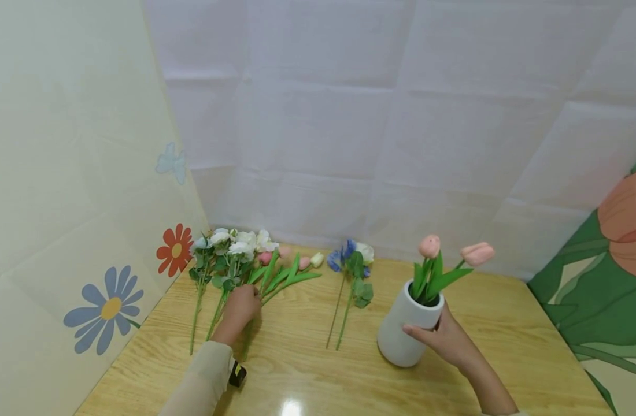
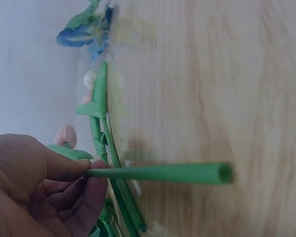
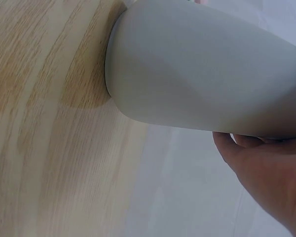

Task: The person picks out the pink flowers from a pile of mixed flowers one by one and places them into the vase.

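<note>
Cream cloth point(image 1: 32, 190) closes off the left side, and on it we record a printed blue daisy point(image 1: 110, 308), a pale butterfly point(image 1: 171, 163) and a red flower point(image 1: 176, 249). Next along, at the left end of the wood-grain table point(image 1: 292, 370), we log a bunch of white rose-like blooms point(image 1: 240, 248), their stems lying toward the near edge. The left hand point(image 1: 243, 304) is low among the flowers, beside that bunch; below its pale sleeve point(image 1: 200, 372) sits a small black device point(image 1: 237, 374). In the left wrist view we find thumb and forefinger pinched together on one green stem point(image 2: 158, 173), its cut end pointing away from the hand; we cannot tell which bloom it carries. Just right of this hand lie leafy tulips, with pink heads point(image 1: 265, 258) and one cream head point(image 1: 317, 260). Near mid-table we count two separate stems side by side, bearing a blue flower point(image 1: 335, 261) and a white rose point(image 1: 366, 252). Further right, on the table, is a white vase point(image 1: 403, 332) holding two pink tulips point(image 1: 429, 247), one leaning right. We note the right hand point(image 1: 448, 341) clamped on the vase's upper part, thumb across the near side. Large printed green leaves point(image 1: 591, 294) border the far right.
</note>
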The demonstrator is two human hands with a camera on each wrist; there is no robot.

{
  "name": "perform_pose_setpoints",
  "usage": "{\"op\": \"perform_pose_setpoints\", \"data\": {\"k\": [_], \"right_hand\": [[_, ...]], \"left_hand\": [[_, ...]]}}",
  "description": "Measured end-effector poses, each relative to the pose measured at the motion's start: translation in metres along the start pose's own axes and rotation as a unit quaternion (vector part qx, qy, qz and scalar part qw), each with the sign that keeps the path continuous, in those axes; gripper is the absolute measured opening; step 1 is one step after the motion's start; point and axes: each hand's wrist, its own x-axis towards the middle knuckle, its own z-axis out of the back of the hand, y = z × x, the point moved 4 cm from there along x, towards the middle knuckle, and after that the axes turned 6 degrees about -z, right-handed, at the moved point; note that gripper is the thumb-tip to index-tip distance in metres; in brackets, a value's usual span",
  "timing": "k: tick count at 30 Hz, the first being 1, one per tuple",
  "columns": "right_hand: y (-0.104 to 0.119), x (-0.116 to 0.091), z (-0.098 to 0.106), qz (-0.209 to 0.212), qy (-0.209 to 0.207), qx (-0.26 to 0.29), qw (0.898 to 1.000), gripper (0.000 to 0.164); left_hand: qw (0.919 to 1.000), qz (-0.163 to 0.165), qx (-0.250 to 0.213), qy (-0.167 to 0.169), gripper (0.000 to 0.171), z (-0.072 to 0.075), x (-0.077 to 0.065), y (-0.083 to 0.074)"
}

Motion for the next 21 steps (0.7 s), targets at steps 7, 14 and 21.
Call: {"op": "perform_pose_setpoints", "data": {"k": [7, 14, 21], "right_hand": [[-0.0007, 0.0003, 0.0003, 0.005, 0.0, -0.004, 1.0, 0.096], [-0.0009, 0.0005, 0.0007, 0.007, 0.001, -0.004, 1.0, 0.095], [-0.0014, 0.0006, 0.0002, -0.001, 0.003, -0.005, 1.0, 0.096]], "left_hand": [[0.9998, -0.013, -0.011, -0.008, 0.018, 0.0023, -0.0035, -0.0032], [0.9985, -0.018, -0.05, -0.01, 0.021, -0.0021, -0.0036, -0.0042], [0.9893, 0.006, -0.146, -0.011, 0.023, -0.0077, -0.0041, -0.0064]]}}
